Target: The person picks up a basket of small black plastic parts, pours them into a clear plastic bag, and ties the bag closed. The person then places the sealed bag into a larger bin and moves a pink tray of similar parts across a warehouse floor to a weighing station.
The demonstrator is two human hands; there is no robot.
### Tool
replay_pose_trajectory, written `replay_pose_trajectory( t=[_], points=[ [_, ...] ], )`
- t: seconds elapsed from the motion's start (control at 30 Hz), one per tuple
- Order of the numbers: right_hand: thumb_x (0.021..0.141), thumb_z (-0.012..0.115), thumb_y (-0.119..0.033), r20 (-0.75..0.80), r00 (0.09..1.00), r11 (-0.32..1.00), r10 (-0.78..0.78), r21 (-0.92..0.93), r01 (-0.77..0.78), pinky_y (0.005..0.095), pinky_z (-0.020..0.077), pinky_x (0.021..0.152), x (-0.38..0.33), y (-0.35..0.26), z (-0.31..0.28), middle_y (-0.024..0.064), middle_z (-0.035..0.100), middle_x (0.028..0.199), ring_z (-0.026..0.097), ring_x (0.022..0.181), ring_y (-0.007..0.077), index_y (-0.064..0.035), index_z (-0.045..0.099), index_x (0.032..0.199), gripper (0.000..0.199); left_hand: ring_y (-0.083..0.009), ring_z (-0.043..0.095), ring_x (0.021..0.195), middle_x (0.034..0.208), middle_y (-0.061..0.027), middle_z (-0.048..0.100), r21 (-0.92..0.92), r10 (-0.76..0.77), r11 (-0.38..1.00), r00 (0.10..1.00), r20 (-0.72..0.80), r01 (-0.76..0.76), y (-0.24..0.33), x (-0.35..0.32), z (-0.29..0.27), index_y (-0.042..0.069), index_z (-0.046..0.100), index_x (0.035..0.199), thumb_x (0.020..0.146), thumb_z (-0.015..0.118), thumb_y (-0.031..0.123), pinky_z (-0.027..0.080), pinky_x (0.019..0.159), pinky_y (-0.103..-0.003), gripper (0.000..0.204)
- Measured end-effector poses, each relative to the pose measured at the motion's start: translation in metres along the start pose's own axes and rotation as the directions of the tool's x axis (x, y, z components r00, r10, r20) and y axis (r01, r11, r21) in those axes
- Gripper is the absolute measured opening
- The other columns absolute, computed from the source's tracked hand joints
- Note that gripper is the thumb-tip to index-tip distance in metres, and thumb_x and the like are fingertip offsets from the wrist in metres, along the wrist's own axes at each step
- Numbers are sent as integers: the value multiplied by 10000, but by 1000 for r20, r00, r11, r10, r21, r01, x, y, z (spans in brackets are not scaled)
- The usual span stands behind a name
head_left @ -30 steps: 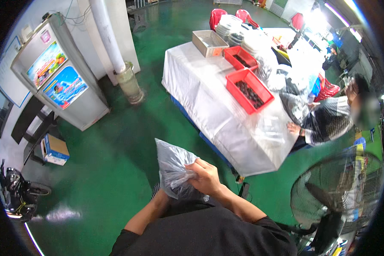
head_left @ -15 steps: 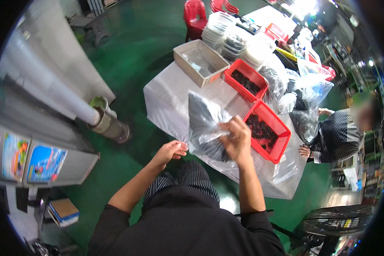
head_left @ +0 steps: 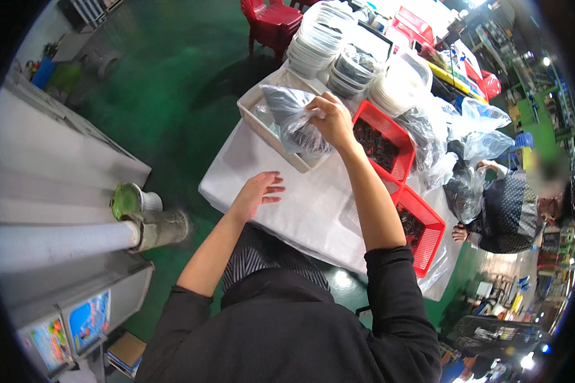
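My right hand (head_left: 333, 120) grips a clear plastic bag (head_left: 294, 112) by its gathered middle, with dark contents showing in its lower part. The bag hangs over a shallow beige bin (head_left: 257, 121) on the table's far left side. In the bin, other clear plastic shows partly behind the bag. My left hand (head_left: 259, 195) hovers over the near left edge of the white-covered table (head_left: 287, 201), its fingers apart and nothing in them. Right of my right hand stands a red basket (head_left: 399, 134) of small dark pieces. A second red basket (head_left: 436, 233), nearer me, is partly covered by my forearm.
Stacked clear plastic tubs (head_left: 316, 45) stand behind the bin. Filled plastic bags (head_left: 421, 127) crowd the table's right side, where a co-worker (head_left: 508, 198) handles a bag. Red chairs (head_left: 271, 22) stand beyond the table. A pipe (head_left: 64, 246) and a black fan (head_left: 498, 332) flank me.
My right hand has carried the plastic bag away from me, from the near table edge to over the beige bin. My left hand has moved forward over the table and its fingers have spread.
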State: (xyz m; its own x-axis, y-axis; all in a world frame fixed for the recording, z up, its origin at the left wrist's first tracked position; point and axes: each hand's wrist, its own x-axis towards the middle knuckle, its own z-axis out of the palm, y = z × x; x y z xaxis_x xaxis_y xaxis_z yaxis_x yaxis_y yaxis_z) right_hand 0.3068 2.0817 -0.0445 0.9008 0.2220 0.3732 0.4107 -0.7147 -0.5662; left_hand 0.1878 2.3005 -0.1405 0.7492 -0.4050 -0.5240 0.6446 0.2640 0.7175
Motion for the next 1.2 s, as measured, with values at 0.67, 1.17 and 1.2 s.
replay_pose_trajectory(
  t=[0.67, 1.17, 1.2],
  points=[
    [628, 684, -69, 150, 948, 930, 280, -286, -230, 381, 474, 765, 141, 161, 122, 35, 562, 875, 558, 924, 257, -159, 648, 814, 210, -295, 611, 797, 1033, -186, 481, -307, -327, 914, 929, -175, 264, 91, 280, 19, -65, 333, 1153, 848, 494, -14, 585, 752, -460, 349],
    [704, 657, -31, -338, 863, 910, 375, -43, -412, 401, 473, 862, 36, 61, 84, 109, 532, 1152, 521, 1076, 314, -126, 582, 1086, 401, -332, 549, 1020, 1137, -184, 515, -344, -72, 926, 967, 244, 156, 36, 335, -1, -66, 453, 1124, 838, 525, 51, 522, 848, -472, 317],
    [713, 650, -32, -324, 849, 889, 418, -48, -456, 400, 472, 860, 3, 41, 80, 112, 540, 1135, 527, 1066, 314, -117, 585, 1081, 383, -354, 542, 1019, 1168, -197, 479, -394, -188, 902, 982, 13, 178, 41, 339, 21, -70, 422, 1139, 822, 533, 23, 530, 843, -513, 348]
  ],
)
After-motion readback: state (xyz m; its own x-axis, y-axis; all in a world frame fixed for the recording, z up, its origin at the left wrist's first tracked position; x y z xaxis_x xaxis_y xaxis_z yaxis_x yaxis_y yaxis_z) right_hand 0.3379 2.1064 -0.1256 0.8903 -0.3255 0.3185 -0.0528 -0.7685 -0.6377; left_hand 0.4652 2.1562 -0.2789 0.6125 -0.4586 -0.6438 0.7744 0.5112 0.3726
